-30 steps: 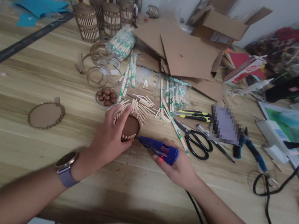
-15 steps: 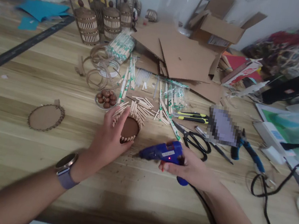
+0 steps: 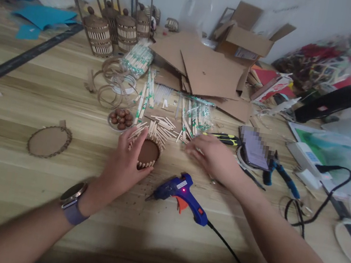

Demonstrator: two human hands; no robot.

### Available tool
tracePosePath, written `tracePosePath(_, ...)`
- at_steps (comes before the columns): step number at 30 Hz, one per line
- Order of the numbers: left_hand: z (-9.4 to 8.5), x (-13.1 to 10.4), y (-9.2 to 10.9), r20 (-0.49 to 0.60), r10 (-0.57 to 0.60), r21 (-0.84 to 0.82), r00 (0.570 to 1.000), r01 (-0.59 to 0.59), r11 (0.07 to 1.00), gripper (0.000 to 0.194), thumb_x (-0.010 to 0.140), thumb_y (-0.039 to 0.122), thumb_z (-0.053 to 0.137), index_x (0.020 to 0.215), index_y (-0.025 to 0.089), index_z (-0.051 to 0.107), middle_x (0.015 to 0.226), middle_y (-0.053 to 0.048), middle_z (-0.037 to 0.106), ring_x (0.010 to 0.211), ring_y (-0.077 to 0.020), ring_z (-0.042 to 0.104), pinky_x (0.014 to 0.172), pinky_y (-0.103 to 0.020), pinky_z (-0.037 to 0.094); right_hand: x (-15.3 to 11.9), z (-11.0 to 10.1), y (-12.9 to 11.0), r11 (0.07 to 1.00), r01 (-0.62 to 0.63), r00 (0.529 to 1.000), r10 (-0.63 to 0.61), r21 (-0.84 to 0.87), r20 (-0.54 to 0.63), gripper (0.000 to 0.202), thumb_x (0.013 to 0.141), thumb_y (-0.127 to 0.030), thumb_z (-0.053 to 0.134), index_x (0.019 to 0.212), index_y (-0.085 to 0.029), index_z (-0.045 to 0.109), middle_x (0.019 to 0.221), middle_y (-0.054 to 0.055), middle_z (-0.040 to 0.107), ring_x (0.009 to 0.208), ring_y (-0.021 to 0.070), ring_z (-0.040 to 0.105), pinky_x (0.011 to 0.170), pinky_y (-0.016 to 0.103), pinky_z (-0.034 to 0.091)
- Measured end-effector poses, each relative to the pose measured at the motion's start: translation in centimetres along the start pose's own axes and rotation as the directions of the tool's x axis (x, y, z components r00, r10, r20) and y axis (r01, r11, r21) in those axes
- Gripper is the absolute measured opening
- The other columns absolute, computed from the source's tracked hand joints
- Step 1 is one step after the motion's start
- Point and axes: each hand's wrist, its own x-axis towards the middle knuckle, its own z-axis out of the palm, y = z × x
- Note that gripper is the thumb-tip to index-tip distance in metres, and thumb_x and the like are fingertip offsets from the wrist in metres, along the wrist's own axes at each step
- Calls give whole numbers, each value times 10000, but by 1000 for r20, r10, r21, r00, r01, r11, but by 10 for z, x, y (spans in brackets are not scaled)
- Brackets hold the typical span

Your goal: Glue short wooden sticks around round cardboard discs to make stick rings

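Observation:
My left hand (image 3: 127, 154) is curled round the left side of a round brown base (image 3: 149, 152) edged with short upright sticks, thumb at the near rim. A blue glue gun (image 3: 182, 191) with an orange trigger lies on the table, its red light on and its nozzle pointing left. Above and to the right of it is my right hand (image 3: 213, 156), fingers stretched left near the loose short sticks (image 3: 162, 128). Nothing shows in its fingers. Brown round beads (image 3: 121, 119) fill a small dish beyond my left hand.
A flat cardboard oval (image 3: 49, 142) lies at left. Lidded stick baskets (image 3: 99, 35), cardboard sheets (image 3: 210, 72) and wrapped sticks (image 3: 138, 59) stand or lie at the back. Pliers (image 3: 284, 176), a phone (image 3: 255, 149) and a black cord (image 3: 235, 258) are on the right.
My right hand has let go of the glue gun, which now lies on the table, and has moved up towards the loose sticks. My left hand stays at the round base.

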Motion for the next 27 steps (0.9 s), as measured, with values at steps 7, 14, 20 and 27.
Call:
tracePosePath(7, 1, 1, -2, -9, 27, -1, 1000, -27, 1000, 1120, 693, 187, 858, 1578, 291, 180, 1469, -179, 316, 1361, -402, 470, 1073, -584, 503, 60, 14, -2, 829, 266, 963, -211, -493, 165, 250, 1011, -118, 494, 955, -112, 738, 1019, 146, 715, 984, 257, 572, 747, 340, 377)
tracePosePath(14, 0, 1, -1, 1, 33, -12, 999, -33, 999, 1091, 723, 210, 848, 1580, 278, 176, 1475, -194, 310, 1397, -412, 427, 1066, -574, 511, 41, 8, -7, 943, 274, 955, -291, -187, -65, 141, 925, -100, 539, 927, -133, 676, 966, 120, 689, 876, 220, 604, 740, 312, 425)
tracePosePath(20, 1, 2, -1, -10, 50, -12, 999, -50, 999, 1127, 693, 184, 865, 1579, 272, 174, 1469, -194, 316, 1385, -398, 434, 1076, -580, 498, 5, 21, -37, 858, 167, 982, -100, 486, -161, 181, 846, -119, 575, 1003, -178, 643, 767, -19, 640, 663, 120, 590, 634, 214, 447)
tracePosePath(27, 1, 2, -2, -1, 59, -8, 998, -59, 998, 1142, 689, 194, 872, 1577, 280, 159, 1457, -189, 324, 1390, -399, 415, 1086, -601, 480, 7, 38, -47, 829, 107, 994, -79, 549, -75, 105, 877, -124, 603, 912, -193, 674, 752, -11, 688, 674, 126, 636, 640, 207, 456)
